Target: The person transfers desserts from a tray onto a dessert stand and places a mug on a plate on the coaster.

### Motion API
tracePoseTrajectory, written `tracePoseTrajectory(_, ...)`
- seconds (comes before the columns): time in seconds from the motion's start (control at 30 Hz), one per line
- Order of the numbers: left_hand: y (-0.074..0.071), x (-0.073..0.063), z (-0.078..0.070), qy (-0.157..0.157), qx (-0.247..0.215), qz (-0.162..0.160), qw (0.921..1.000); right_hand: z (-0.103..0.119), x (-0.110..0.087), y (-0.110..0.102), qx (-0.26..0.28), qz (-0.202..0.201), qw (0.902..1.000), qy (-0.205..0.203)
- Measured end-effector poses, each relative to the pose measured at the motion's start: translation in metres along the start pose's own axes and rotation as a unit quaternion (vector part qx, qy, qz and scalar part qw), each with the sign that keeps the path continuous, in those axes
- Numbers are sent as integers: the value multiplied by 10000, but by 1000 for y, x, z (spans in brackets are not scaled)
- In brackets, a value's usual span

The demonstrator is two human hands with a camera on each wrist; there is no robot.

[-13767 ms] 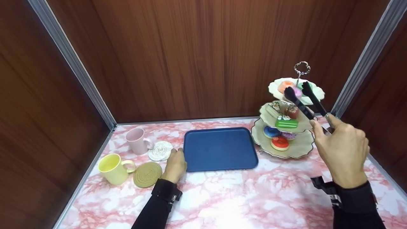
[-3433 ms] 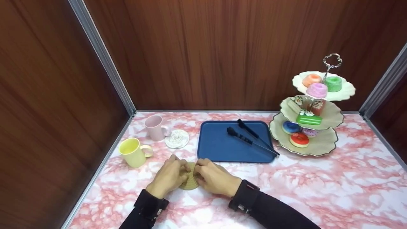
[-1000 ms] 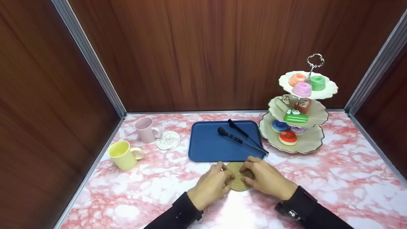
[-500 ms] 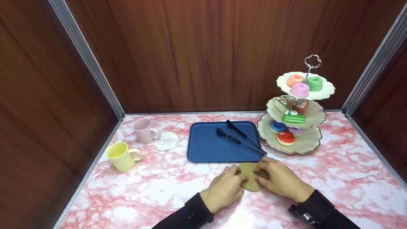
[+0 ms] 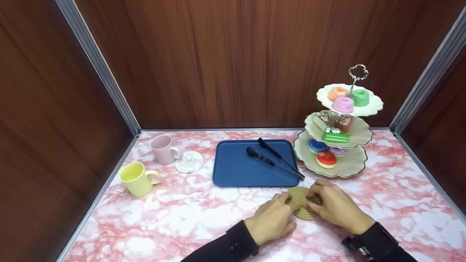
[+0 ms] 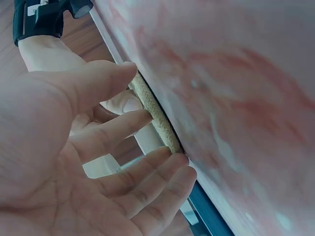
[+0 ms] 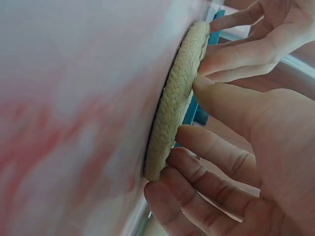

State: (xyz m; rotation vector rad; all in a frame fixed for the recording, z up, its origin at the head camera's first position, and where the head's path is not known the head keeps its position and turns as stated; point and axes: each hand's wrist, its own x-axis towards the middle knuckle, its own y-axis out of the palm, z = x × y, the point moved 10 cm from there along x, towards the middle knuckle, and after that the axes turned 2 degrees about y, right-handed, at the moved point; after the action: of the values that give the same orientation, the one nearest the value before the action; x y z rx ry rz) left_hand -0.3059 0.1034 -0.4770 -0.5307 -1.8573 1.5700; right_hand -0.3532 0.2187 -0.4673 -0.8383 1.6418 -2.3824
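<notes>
Coaster (image 5: 300, 199): both sides partly hidden behind the hands; underside unseen. Round, straw-coloured, flat, of coiled cord; rim herringbone-braided in the right wrist view. Location: tabletop (image 5: 142, 222), right of centre, well in from the right edge; front edge cut off. Left hand (image 5: 272, 219): fingers loosely extended, touching the coaster's edge. Right hand (image 5: 336, 205): thumb and fingers curved round its right side. Both forearms cropped.

Tongs (image 5: 264, 158) lie on the tray (image 5: 231, 169), left of the tiered stand (image 5: 351, 163); one coaster (image 5: 299, 196) lies before the tray's near right corner.
</notes>
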Motion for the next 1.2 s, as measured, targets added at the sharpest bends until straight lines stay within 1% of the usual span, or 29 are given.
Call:
tracePoseTrajectory(0.07, 2, 4, -4, 31, -4, 40, 10000, -6, -2, -2, -60, -24, 9999, 110)
tracePoseTrajectory(0.23, 8, 15, -15, 91, -54, 125, 9999, -24, -6, -9, -102, -44, 9985, 534)
tracePoseTrajectory(0.3, 11, 20, -21, 162, 1, 193, 9997, -31, -8, -12, -143, -52, 9978, 653)
tracePoseTrajectory(0.47, 16, 30, -31, 320, 138, 370, 9987, -47, -12, -18, -234, -47, 9962, 842)
tracePoseTrajectory(0.57, 19, 33, -34, 376, 92, 472, 9981, -56, -13, -21, -281, -11, 9954, 920)
tracePoseTrajectory(0.73, 20, 35, -38, 447, 3, 558, 9974, -69, -15, -28, -308, 79, 9943, 1016)
tracePoseTrajectory(0.83, 18, 35, -40, 487, -48, 508, 9975, -77, -16, -33, -274, 100, 9936, 1091)
tracePoseTrajectory(0.97, 16, 33, -41, 571, -5, 450, 9974, -88, -19, -40, -270, 82, 9929, 1155)
tracePoseTrajectory(1.07, 15, 31, -41, 622, 79, 418, 9972, -95, -20, -43, -296, 107, 9918, 1239)
tracePoseTrajectory(1.2, 14, 30, -40, 639, 20, 358, 9973, -105, -23, -46, -286, 146, 9898, 1385)
